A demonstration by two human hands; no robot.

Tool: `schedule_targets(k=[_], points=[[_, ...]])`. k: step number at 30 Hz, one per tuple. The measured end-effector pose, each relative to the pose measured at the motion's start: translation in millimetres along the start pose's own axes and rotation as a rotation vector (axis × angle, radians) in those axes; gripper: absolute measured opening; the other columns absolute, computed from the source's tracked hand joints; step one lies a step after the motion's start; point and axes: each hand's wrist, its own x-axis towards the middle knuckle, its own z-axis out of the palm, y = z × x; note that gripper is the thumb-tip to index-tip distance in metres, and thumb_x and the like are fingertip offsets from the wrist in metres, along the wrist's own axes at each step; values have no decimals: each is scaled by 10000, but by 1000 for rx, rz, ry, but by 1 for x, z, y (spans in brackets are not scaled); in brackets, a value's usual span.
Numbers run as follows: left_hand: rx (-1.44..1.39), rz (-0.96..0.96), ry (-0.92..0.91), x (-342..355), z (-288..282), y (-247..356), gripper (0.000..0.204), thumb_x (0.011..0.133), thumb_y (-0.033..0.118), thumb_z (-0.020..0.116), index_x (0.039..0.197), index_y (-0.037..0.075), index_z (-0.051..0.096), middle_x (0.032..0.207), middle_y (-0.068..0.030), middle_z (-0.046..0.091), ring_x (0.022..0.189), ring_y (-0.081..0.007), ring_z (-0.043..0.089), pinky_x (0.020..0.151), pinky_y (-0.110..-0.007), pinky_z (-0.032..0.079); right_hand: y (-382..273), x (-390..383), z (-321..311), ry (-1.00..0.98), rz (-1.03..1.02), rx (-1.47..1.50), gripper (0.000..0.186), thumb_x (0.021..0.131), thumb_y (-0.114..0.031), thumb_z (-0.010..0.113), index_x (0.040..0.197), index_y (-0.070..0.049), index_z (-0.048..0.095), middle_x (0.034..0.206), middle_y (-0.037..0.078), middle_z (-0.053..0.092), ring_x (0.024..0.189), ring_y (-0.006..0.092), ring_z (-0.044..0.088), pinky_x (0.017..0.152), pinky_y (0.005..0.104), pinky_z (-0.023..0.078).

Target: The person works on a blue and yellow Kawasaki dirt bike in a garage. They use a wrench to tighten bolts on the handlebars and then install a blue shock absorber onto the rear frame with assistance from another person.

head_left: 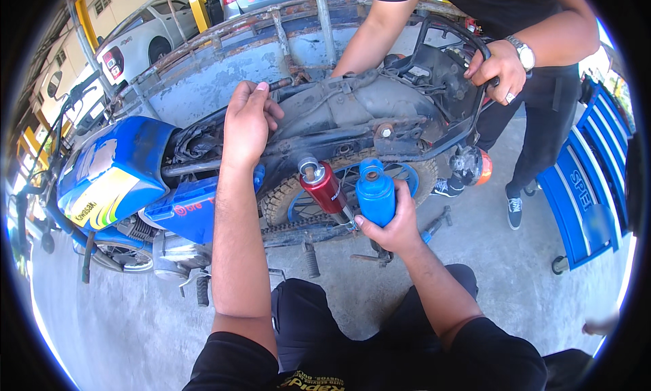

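A stripped blue motorcycle [122, 174] stands side-on before me, its seat off and its dark frame [352, 113] bare. My left hand [247, 120] rests on the frame's top rail, fingers curled over it. My right hand [390, 225] grips a blue shock absorber [375, 191] upright beside the rear wheel [298, 201]. A red shock absorber [325, 188] is mounted just left of it, its top eye at the frame. Another person's hand [498, 69], wearing a watch and ring, grips the black rear grab rail [475, 49]; their other arm reaches down behind the frame.
A blue tool cabinet [583, 188] on casters stands at right. A rusty blue trailer wall [224, 72] runs behind the bike, with parked cars beyond. The other person's legs and shoes [514, 211] stand by the tail. Grey concrete floor [122, 323] lies below.
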Motion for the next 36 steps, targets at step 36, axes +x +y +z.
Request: schedule_targets(k=[36], points=[[85, -58, -75, 4, -2, -1, 261, 1079, 331, 528, 954, 115, 604, 757, -14, 664, 624, -61, 494, 614, -226, 360, 8, -12, 12, -95, -49, -35, 756, 713, -295, 921, 1286, -13, 516, 1081, 213, 715, 962, 390, 754, 837, 459, 594]])
